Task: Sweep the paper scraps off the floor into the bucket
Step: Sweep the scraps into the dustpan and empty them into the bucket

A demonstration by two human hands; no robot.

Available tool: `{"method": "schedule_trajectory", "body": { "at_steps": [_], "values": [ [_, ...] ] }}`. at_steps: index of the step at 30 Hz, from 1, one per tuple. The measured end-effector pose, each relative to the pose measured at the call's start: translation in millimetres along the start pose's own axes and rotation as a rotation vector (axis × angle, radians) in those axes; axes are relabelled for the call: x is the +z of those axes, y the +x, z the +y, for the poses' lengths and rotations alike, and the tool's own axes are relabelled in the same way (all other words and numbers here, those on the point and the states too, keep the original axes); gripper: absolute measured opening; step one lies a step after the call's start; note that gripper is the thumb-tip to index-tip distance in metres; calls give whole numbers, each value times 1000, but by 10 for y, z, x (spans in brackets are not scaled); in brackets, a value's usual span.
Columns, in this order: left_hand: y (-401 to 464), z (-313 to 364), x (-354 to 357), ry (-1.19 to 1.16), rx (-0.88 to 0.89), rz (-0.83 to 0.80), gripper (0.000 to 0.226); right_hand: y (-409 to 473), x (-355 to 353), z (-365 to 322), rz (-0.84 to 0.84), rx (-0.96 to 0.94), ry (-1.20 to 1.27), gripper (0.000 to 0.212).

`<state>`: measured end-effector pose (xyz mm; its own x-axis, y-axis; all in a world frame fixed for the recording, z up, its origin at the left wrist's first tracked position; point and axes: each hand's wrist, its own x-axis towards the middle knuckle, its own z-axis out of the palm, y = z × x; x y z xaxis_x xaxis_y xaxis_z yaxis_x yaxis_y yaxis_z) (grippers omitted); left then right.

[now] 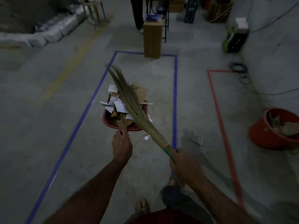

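I have only the one head view: it looks forward and steeply down from standing height over both forearms onto the concrete floor [48, 126], wide-angle, with the hands close below and the far wall's furniture at the top edge.

Straw broom [129, 101], matt concrete floor [48, 126]

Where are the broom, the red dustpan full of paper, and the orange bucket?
broom [129, 101], head view, on the straw bristles lying over the scraps.
red dustpan [113, 126], head view, on its near rim.
orange bucket [265, 138], head view, on its outer wall at the right edge.
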<state>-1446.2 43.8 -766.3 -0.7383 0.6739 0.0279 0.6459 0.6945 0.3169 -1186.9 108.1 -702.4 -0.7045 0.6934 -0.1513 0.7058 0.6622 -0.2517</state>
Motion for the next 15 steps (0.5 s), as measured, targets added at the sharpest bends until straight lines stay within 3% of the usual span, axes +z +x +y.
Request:
{"method": "schedule_trajectory", "body": {
  "at_steps": [8,15],
  "values": [
    [-363,946,-44,-8,113,1,44,-644,-401,750,87,74,-7,52],
    [-774,2327,386,-50,238,15,39,-1140,-710,2079,120,139,-31,60]
  ]
}}
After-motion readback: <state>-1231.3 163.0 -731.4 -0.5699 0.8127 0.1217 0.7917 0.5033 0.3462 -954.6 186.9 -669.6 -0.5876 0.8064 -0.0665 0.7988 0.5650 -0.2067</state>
